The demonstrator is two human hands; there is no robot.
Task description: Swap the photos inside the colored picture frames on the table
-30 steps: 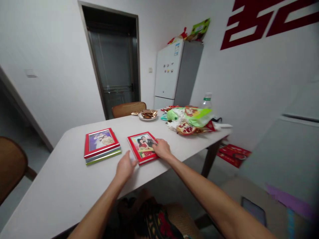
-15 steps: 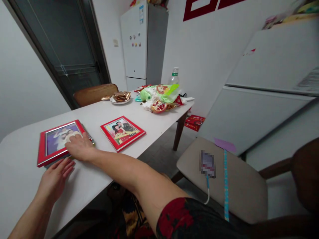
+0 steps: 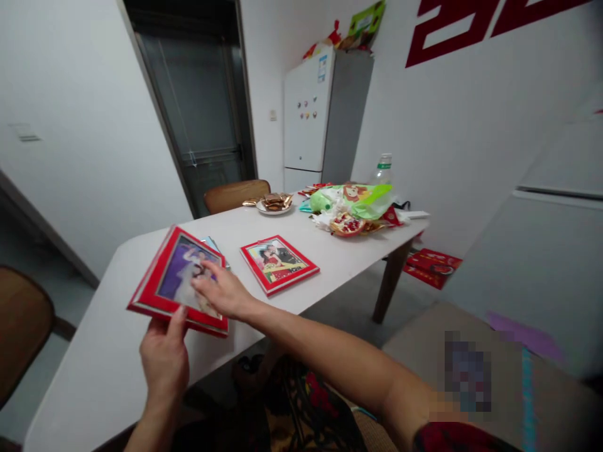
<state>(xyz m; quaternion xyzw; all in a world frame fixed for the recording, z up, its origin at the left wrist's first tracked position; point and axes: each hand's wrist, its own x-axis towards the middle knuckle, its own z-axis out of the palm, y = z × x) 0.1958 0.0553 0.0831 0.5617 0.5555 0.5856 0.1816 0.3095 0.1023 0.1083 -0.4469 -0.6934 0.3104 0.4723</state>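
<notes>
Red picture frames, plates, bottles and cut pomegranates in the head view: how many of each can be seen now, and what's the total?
Red picture frames: 2
Plate: 1
Clear bottle: 1
Cut pomegranate: 1
Total: 5

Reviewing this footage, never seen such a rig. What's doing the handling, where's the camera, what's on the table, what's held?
There is no robot here: a person works bare-handed. Every picture comes from one camera worn on that person's head, looking forward and down. The left hand holds a tilted red picture frame, thumb in front. The right hand reaches over its picture side; whether it also grips is hard to tell. On the white table are a second red frame, a plate of wrapped snacks, a cut pomegranate and a green-and-white bag, with a clear bottle behind. Something partly hidden shows behind the held frame.
</notes>
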